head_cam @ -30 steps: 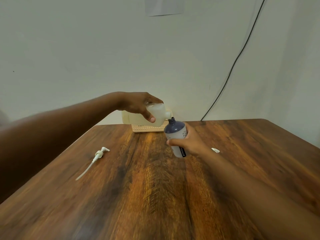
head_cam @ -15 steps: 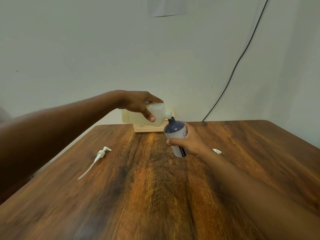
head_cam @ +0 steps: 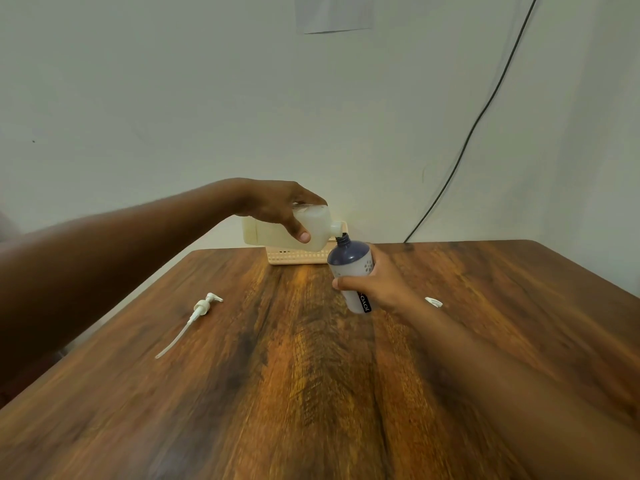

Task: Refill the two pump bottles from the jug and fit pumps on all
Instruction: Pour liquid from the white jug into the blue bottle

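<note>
My left hand (head_cam: 277,207) grips a pale translucent jug (head_cam: 270,233), tipped on its side above the far table with its spout touching the open neck of a bottle. That bottle (head_cam: 351,263) is white with a dark blue shoulder and a black label. My right hand (head_cam: 377,285) holds it around the body, tilted toward the jug and lifted off the table. A white pump (head_cam: 204,306) with its long dip tube lies loose on the table at the left. A small white cap (head_cam: 433,301) lies just right of my right wrist.
The wooden table (head_cam: 311,375) fills the lower view. A cream perforated basket (head_cam: 294,256) stands at its far edge against the wall, partly behind the jug. A black cable (head_cam: 478,123) runs down the wall at the right.
Both hands keep the same hold on jug and bottle. The view has shifted slightly; nothing on the table has moved.
</note>
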A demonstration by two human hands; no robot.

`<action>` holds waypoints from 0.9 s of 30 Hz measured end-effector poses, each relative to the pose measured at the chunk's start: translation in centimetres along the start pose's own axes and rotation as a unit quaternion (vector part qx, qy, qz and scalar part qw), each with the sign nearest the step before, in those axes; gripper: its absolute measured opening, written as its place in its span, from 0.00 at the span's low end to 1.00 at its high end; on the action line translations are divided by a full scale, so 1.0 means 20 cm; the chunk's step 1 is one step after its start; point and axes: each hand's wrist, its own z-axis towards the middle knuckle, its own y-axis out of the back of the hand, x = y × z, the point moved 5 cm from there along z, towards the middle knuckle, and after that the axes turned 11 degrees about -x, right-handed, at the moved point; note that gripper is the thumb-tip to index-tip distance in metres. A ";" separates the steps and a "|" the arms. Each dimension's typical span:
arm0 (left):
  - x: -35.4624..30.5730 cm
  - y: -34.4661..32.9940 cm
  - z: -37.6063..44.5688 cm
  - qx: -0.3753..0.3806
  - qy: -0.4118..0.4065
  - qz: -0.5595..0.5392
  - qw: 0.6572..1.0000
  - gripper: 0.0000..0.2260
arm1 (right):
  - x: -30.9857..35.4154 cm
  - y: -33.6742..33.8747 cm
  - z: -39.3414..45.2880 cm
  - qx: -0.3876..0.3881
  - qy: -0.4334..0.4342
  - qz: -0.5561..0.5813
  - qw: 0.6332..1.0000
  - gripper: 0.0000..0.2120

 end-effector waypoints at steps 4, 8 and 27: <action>0.00 0.01 0.00 -0.002 0.004 0.005 1.000 0.33 | 0.00 0.00 0.00 -0.003 0.002 -0.001 1.000 0.28; 0.00 0.00 0.01 0.001 0.003 0.008 1.000 0.33 | -0.01 0.00 0.01 -0.003 -0.001 -0.003 1.000 0.29; 0.00 0.01 0.02 0.003 0.002 0.017 1.000 0.33 | -0.01 0.01 0.02 -0.008 0.013 -0.009 1.000 0.26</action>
